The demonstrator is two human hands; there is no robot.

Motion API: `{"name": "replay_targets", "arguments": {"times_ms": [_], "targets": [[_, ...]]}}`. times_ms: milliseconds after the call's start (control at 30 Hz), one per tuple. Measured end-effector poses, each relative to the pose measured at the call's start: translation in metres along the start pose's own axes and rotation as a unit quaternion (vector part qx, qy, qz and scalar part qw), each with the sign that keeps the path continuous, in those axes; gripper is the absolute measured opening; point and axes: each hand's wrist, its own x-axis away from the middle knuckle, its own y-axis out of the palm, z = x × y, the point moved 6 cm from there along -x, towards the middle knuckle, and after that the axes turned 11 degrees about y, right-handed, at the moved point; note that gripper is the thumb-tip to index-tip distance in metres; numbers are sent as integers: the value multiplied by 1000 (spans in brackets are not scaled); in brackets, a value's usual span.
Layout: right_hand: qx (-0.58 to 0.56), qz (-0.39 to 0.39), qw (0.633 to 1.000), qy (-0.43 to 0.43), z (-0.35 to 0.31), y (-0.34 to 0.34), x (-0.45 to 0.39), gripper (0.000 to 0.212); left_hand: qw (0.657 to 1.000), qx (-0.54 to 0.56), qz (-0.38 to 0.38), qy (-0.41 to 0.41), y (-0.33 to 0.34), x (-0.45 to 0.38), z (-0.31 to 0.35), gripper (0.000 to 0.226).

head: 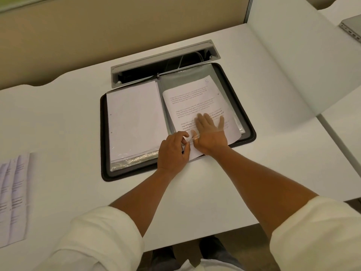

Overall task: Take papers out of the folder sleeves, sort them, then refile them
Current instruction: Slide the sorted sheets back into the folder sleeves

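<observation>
A black-edged folder (248, 118) lies open on the white desk. Its left side holds clear sleeves with blank-looking sheets (134, 122). On the right side a printed paper (195, 98) sits tilted, partly inside a clear sleeve (187, 75), with its lower corner sticking out past the folder's front edge. My right hand (211, 132) lies flat on the paper, its fingers under the clear film. My left hand (172, 151) pinches the sleeve's lower edge next to the right thumb.
A stack of printed papers (13, 198) lies at the desk's left edge. A grey cable tray (162, 61) with an open slot runs right behind the folder. A laptop corner (351, 28) shows at the far right. A beige partition stands at the back.
</observation>
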Motion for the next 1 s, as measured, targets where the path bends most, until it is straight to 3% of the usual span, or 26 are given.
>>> {"name": "replay_targets", "arguments": {"times_ms": [100, 267, 333, 767, 1000], "targets": [[12, -2, 1000, 5, 1, 0, -1, 62, 1000, 2, 1, -5, 1, 0, -1, 21], [-39, 192, 977, -79, 4, -19, 23, 35, 1000, 12, 2, -17, 1, -2, -4, 20], [-43, 211, 971, -102, 6, -17, 29, 33, 1000, 14, 2, -19, 2, -3, -6, 20], [20, 29, 999, -30, -5, 4, -4, 66, 1000, 26, -15, -7, 1, -7, -8, 21], [46, -33, 998, -31, -10, 8, -12, 62, 1000, 17, -17, -7, 1, -10, -8, 22]]}}
